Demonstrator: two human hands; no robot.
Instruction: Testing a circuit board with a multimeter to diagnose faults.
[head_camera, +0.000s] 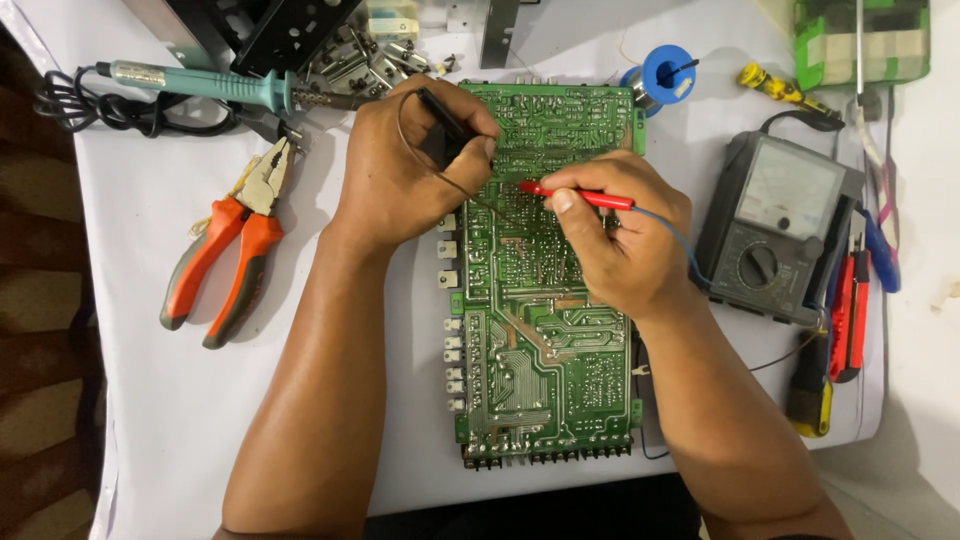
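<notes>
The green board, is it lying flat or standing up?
Flat. The green board lies on the white table, its traced side facing up, with the left hand and right hand pressing probes onto it.

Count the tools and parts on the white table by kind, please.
Circuit board: 1
Test probes, red and black: 2
Multimeter: 1
Soldering iron: 1
Pliers: 1
Solder spool: 1
Yellow screwdriver: 1
Total: 8
</notes>
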